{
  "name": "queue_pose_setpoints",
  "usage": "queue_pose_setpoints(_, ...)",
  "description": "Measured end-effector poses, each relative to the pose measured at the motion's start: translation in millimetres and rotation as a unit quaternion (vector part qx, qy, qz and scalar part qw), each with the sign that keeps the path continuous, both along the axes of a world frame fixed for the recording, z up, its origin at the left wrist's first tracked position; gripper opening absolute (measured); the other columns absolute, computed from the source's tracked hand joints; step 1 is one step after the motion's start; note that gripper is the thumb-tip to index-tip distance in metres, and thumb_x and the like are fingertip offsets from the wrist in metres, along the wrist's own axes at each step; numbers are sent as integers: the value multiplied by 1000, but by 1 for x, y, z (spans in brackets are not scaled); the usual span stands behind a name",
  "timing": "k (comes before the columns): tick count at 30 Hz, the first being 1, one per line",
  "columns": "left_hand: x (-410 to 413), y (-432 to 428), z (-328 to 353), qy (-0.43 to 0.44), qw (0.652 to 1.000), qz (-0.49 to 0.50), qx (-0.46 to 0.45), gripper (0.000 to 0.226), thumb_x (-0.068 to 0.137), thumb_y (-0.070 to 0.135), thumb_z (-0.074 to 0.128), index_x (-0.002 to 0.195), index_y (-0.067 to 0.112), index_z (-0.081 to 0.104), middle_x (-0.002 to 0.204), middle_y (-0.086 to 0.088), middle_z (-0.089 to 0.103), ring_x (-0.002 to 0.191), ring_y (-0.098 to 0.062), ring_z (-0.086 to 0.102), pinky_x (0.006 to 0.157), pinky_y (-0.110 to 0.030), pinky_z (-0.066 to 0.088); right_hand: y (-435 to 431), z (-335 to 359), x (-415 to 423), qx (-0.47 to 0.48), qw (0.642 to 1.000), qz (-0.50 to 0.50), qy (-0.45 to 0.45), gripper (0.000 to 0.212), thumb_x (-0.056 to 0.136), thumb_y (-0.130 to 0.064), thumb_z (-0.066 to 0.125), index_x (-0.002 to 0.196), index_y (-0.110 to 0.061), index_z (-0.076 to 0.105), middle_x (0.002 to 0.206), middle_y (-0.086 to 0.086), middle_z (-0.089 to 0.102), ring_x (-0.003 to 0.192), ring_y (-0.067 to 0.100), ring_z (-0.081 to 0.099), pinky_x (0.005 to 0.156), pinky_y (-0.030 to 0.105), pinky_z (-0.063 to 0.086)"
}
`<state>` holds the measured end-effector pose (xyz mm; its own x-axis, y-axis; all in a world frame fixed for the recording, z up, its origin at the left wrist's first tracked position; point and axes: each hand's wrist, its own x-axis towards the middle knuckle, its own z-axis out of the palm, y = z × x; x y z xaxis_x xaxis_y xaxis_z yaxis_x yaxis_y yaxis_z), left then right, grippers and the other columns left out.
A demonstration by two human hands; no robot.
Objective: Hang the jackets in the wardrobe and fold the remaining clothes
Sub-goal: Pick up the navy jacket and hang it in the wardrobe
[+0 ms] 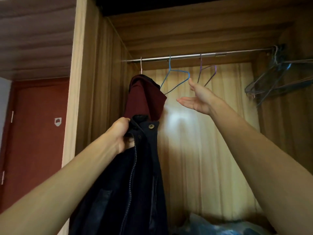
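While it hangs at the left end of the wardrobe rail [177,57], the dark navy jacket [135,175] drops straight down from a pale hanger [141,66], its maroon-lined hood [144,97] bunched up at the top and the zip running down the front. And there's the left hand [119,133], grip closed tight on the jacket's front edge right at the collar, just beside the brass snap button [151,126] — knuckles toward us, forearm stretched up from the lower left corner of the view. Over to the right hand [197,97], and it's up high, palm turned up and to the left, fingers spread, grip open and holding nothing at all. Its thumb tip sits just beside the lower bar of the blue wire hanger [176,78]; whether it's actually touching, can't tell from here. That arm reaches up long and diagonal from the lower right corner.

Further along the rail, a purple wire hanger [207,73] hangs bare, a little right of the blue one. Way over at the rail's right end, a cluster of dark hangers [274,80] sits bunched against the wardrobe's [88,82] side wall. The back panel is pale wood grain with a bright glare patch between the two arms. Down at the bottom edge, something blue and crinkly like plastic [211,226] lies on the wardrobe floor. Off to the left, outside the wardrobe, a red door [37,133] with a small light sticker.
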<state>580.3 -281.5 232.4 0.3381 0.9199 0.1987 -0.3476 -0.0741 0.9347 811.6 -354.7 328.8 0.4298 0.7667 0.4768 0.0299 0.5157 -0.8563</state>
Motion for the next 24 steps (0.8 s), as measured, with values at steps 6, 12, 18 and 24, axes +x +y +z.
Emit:
queue_pose_setpoints(6,-1,19,7,22,999,31,29,35,107,24,32,86,11,57,81,-9,64,67,-20,60,49,-27,54,51,50,9,54,998,-25,-1,64,99,-50,52,153,-29,26,162,9,21,61,27,74,45,20,52)
queue_pose_setpoints(12,-7,25,8,35,996,43,76,35,105,16,33,77,11,53,45,-3,60,34,-13,58,33,-20,46,85,74,11,58,997,-23,-42,45,102,-53,42,129,-18,50,118,17,58,77,21,74,57,24,60)
queue_pose_setpoints(18,-6,29,4,46,996,37,61,26,104,21,41,86,11,57,59,-5,64,54,-17,60,42,-22,52,115,77,15,114,987,-99,-61,32,107,-33,31,104,-8,50,102,21,65,68,21,71,56,26,59)
queue_pose_setpoints(24,-1,33,-9,37,997,12,59,24,102,15,37,95,14,60,87,-11,62,80,-26,57,55,-27,55,112,30,12,155,968,-166,-111,44,105,-28,32,70,-10,50,80,13,64,57,15,67,50,20,53)
